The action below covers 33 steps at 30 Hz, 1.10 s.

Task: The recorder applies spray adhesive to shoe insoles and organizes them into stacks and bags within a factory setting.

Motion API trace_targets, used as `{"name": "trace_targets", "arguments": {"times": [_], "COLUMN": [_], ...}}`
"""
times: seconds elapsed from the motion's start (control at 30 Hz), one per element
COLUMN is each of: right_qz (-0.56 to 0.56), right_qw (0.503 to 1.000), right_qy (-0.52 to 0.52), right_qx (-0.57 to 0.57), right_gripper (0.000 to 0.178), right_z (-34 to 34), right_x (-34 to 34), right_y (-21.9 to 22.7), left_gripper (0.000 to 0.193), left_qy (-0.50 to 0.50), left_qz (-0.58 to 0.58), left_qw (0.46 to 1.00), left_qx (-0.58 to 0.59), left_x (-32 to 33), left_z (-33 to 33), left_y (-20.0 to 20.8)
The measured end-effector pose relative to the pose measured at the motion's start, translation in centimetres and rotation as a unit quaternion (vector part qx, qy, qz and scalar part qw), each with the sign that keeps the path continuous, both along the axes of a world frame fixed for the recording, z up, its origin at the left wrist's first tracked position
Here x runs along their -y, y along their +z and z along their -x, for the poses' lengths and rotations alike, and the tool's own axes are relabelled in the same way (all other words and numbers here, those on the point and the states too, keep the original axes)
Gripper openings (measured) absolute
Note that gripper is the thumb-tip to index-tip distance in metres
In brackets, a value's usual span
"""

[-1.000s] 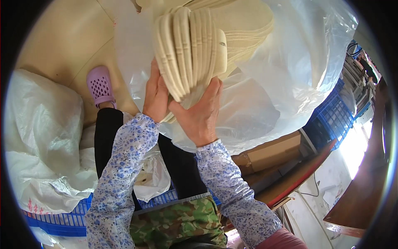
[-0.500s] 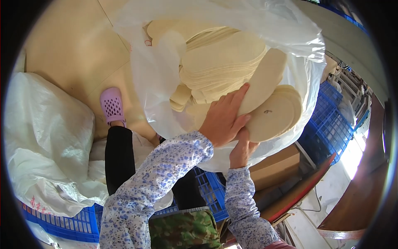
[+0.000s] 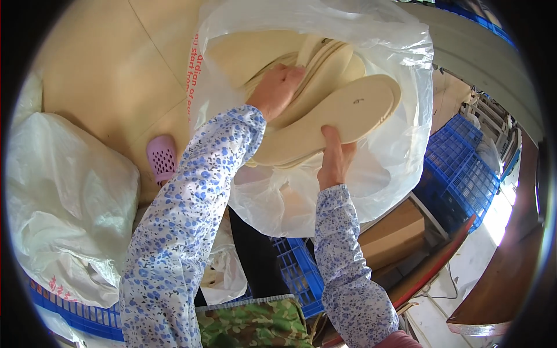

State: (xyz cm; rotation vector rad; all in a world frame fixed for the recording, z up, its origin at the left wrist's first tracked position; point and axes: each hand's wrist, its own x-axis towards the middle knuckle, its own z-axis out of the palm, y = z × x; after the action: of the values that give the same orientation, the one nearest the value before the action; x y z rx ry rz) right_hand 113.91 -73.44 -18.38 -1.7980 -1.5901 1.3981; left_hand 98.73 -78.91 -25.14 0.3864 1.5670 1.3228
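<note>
Shifted up and leftward: left hand [image 3: 278, 91], apparently pinching rear insoles [image 3: 328, 65], fingertips partly hidden. Right hand [image 3: 336, 160]: thumb atop, pinching front insole stack [image 3: 348, 113] within open plastic bag [image 3: 401, 153]. Risk: loose one-sided pinch, stack fanning apart.

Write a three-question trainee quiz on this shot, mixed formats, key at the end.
1. Multiple choice: what does the thumb of the right hand rest on?
A) a metal ruler
B) a cream insole
C) a rubber glove

2. True or false: the pink clog shows to the left of the translucent plastic bag.

3. Fill in the colour: the stacked crates to the right of the bag are ____.

Key:
1. B
2. True
3. Blue
</note>
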Motion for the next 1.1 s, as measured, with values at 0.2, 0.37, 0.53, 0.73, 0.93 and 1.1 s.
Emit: {"name": "trace_targets", "arguments": {"times": [0.2,0.37,0.53,0.73,0.93,1.1], "right_qz": [-0.026,-0.120,-0.086,-0.040,-0.026,-0.105], "right_qw": [0.999,0.940,0.960,0.996,0.999,0.977], "right_qy": [-0.015,0.122,0.097,0.041,-0.041,-0.032], "right_qx": [0.010,0.295,0.248,0.073,0.016,0.183], "right_gripper": [0.051,0.087,0.087,0.061,0.057,0.063], "right_z": [-0.4,4.1,3.0,-0.9,-2.7,-4.8], "right_x": [-0.7,-0.3,-0.1,-1.2,-0.4,-0.9], "right_y": [1.6,0.8,0.0,-0.3,0.2,-1.4], "left_gripper": [0.042,0.034,0.034,0.037,0.039,0.037], "left_qy": [0.016,-0.023,-0.013,-0.020,0.027,-0.013], "left_qz": [0.008,0.057,0.050,0.036,-0.053,0.016], "left_qw": [0.994,0.997,0.999,0.997,0.978,0.987], "left_qx": [-0.107,-0.047,-0.001,0.072,0.201,0.162], "left_x": [0.1,-0.9,0.0,0.3,1.9,1.7], "left_z": [1.1,-0.5,-1.7,-2.4,-5.8,-7.9], "left_y": [-0.4,0.4,0.7,1.7,1.9,1.7]}}
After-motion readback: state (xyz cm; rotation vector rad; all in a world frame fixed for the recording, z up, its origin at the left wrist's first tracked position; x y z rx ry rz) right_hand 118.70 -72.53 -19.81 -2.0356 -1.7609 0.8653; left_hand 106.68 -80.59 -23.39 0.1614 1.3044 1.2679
